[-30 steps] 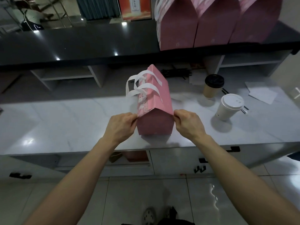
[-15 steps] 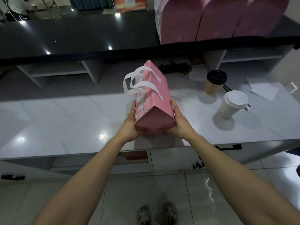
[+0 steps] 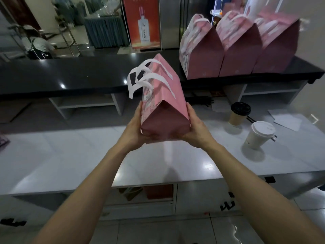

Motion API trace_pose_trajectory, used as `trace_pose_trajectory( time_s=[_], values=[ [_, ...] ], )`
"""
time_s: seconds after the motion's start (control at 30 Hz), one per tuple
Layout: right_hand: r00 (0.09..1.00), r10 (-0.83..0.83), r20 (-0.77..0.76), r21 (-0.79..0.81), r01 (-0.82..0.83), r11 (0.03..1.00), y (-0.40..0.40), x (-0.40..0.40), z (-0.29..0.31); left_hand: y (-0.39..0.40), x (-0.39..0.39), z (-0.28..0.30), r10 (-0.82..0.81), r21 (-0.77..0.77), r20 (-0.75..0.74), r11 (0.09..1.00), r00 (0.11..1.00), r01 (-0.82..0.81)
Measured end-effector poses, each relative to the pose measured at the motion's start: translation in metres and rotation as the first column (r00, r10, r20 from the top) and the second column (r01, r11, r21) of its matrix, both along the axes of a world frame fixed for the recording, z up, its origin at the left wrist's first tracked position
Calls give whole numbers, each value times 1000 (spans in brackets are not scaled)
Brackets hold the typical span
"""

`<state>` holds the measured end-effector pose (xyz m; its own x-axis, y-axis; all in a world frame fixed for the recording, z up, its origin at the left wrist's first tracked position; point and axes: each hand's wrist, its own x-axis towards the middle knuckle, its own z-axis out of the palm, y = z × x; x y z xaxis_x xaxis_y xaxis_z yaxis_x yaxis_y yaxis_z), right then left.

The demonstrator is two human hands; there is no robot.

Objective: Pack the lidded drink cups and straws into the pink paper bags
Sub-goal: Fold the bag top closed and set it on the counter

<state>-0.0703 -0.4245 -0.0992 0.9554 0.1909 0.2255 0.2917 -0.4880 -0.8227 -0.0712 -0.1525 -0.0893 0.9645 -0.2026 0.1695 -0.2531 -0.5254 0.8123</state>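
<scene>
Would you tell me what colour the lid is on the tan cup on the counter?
Black; the lid on the tan cup shows best in the head view.

both hands, left [image 3: 135, 127] and right [image 3: 197, 128], grip the sides of a closed pink bag [image 3: 163, 103], raised off the white counter [image 3: 70, 155]. a black-lidded cup [image 3: 239, 114] and a white-lidded cup [image 3: 260, 134] stand to the right. three more bags [image 3: 241, 50] sit on the black shelf [image 3: 70, 74] behind.
</scene>
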Motion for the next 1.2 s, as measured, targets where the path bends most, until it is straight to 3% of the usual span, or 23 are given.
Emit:
trace_pose_trajectory(
  time_s=[0.2, 0.4, 0.53, 0.73, 0.9, 1.03, 1.2],
  values=[
    [997, -19, 75, 12, 18, 1000, 8, 71, 61, 9, 66, 57, 49, -34, 108, 998, 993, -46],
    [990, -29, 136, 26, 25, 999, 2, 146, 85, -3, 139, 80, 66, -1, 219, 998, 974, -67],
    [994, -1, 107, 4, 0, 1000, -3, 188, 77, -15, 176, 75, 42, -22, 187, 999, 982, -39],
    [999, -14, 45, -47, 16, 999, -8, 210, 66, -21, 208, 57, 166, -70, 142, 985, 976, -157],
    [992, -123, -38, -294, 106, 950, -25, 200, 21, -25, 233, 55, 239, -117, 133, 968, 962, -224],
    [969, -132, -211, -502, 8, 865, -34, 190, -20, -42, 249, 52, 272, -121, 157, 960, 950, -254],
    [944, -136, -299, -565, -60, 823, -37, 181, -42, -58, 264, 49, 303, -124, 188, 951, 934, -284]
  ],
)
